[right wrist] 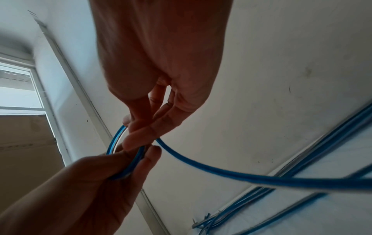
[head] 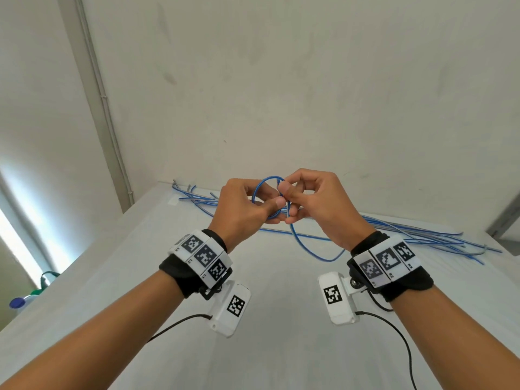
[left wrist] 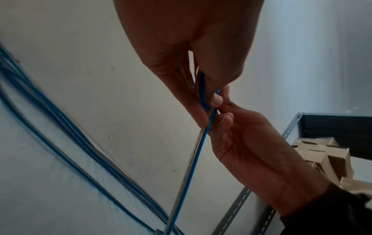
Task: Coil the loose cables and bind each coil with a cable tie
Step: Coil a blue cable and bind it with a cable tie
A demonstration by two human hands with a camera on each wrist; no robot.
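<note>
Blue cable, looped small above the white table, is pinched by left hand and right hand. Loose blue cables lie far behind. Only the left wrist view shows a metal shelf with cardboard boxes.

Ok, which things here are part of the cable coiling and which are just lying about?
Job: blue cable being looped, pinched by left hand and right hand; loose blue cables on the table.
Lying about: bottles, metal shelf, cardboard boxes.
</note>
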